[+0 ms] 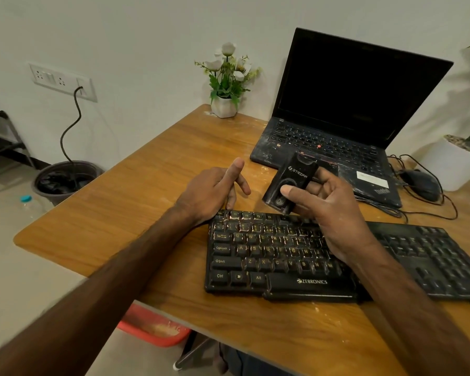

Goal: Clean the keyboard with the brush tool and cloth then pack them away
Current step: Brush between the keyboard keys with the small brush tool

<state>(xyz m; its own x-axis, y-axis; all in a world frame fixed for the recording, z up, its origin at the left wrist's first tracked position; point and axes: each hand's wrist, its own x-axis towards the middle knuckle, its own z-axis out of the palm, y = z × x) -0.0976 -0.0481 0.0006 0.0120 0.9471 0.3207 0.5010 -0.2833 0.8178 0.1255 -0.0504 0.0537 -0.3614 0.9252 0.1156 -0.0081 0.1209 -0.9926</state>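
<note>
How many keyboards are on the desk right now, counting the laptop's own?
2. The black Zebronics keyboard lies at the near edge of the desk; the laptop's built-in keyboard sits behind it, to the far right. No others show, though one could be out of frame.

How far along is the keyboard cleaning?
Barely started. Nothing looks done: the Zebronics keyboard shows pale dust between its keys. In hand: the right hand grips the black Striff brush tool above it; the left hand is open, holding nothing. Left: brushing, wiping (no cloth in view) and packing away.
</note>
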